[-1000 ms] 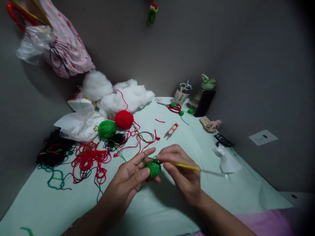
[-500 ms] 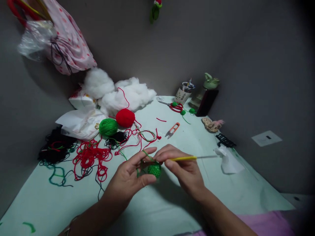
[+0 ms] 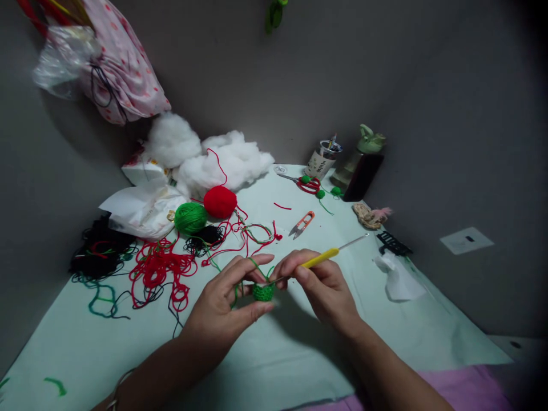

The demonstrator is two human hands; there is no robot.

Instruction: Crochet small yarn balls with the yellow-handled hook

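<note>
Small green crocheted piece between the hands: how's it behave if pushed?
The small, rounded green crocheted piece would likely squash, since it's worked from yarn. Probably light too: it looks small beside the left hand. Its curved sides might let it roll once set down.

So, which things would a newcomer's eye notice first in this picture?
The red ball probably stands out first, beside the green ball, with white stuffing heaped behind. Front and centre, the left hand holds green crochet and the right hand a yellow hook.
</note>
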